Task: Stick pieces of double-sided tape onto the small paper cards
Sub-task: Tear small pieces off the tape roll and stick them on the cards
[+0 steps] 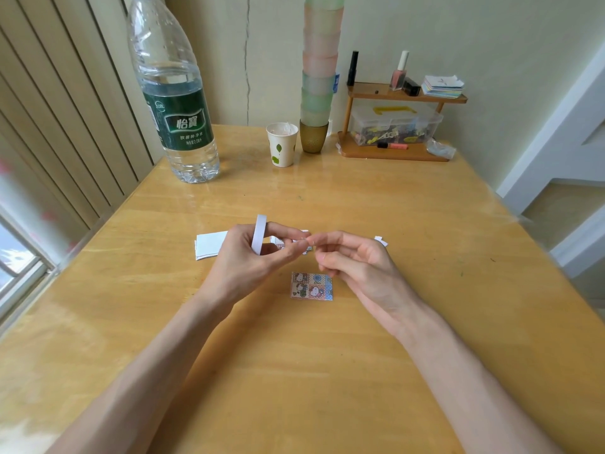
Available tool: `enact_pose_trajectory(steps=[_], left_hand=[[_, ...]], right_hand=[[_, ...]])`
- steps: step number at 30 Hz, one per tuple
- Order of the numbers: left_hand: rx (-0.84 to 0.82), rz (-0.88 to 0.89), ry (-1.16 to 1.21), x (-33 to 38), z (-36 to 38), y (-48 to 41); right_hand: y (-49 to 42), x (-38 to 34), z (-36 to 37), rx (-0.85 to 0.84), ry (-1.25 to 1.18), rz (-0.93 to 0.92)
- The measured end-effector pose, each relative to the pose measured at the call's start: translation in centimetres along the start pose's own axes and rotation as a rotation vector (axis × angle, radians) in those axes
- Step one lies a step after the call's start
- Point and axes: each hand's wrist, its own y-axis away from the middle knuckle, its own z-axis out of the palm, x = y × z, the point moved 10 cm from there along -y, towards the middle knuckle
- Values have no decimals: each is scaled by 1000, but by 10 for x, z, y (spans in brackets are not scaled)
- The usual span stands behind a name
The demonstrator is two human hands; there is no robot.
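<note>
Tape roll (pixel 260 235): white, ring-shaped, looped over a finger of the left hand (pixel 248 260), which grips it above the wooden table (pixel 294 371). Right hand (pixel 357 260): thumb and forefinger pinched at the left fingertips; what they hold cannot be told. Glossy cartoon-printed card (pixel 312 286) lies flat beneath. Paper cup (pixel 282 145) holds scraps; clear plastic box (pixel 394 124) holds small mixed items.

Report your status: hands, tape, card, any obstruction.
Left hand holds tape roll; right hand pinches tape end. Patterned card flat on table beneath hands, no tape seen on it. Nothing in the way.
</note>
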Motion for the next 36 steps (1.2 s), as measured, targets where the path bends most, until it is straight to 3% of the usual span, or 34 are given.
enact_pose_trajectory(steps=[12,20,27,36], left_hand=[[79,1,-69,-3,-7,-1],[222,45,-266,-2,-15,2],[229,51,-288,-1,-15,1],[218,42,-250,-5,-15,0]], right_hand=[[2,-2,1,2,-10,8],[3,3,8,57,188,33],[6,-5,14,106,327,-47],[5,-3,15,119,337,-32]])
